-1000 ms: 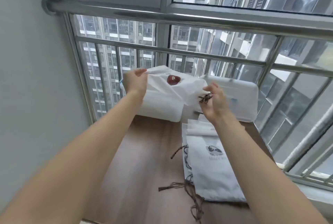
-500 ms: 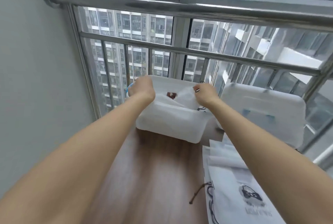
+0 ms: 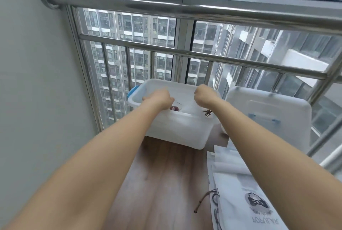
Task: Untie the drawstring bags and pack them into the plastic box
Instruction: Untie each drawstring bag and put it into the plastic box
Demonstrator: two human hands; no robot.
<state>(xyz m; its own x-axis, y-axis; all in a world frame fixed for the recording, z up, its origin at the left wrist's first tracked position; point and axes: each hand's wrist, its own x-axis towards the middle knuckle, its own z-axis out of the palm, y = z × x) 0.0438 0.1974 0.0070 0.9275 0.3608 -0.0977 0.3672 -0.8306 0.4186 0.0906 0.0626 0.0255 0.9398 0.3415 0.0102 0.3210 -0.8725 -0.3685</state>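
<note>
A translucent white plastic box stands at the far end of the wooden table. Both my hands reach down inside it. My left hand and my right hand have curled fingers on a white drawstring bag with a dark red logo that lies in the box. The bag's brown cord knot hangs by my right wrist. The fingertips are hidden behind the hands. More white drawstring bags with a black logo and dark cords lie stacked at the near right.
The box's white lid with blue clips leans against the steel railing at the right. A blue handle sticks out at the box's left end. A grey wall is at the left. Bare wooden table lies between my arms.
My hands have carried the white bag from above the box down into it. The view has tilted and moved closer to the box.
</note>
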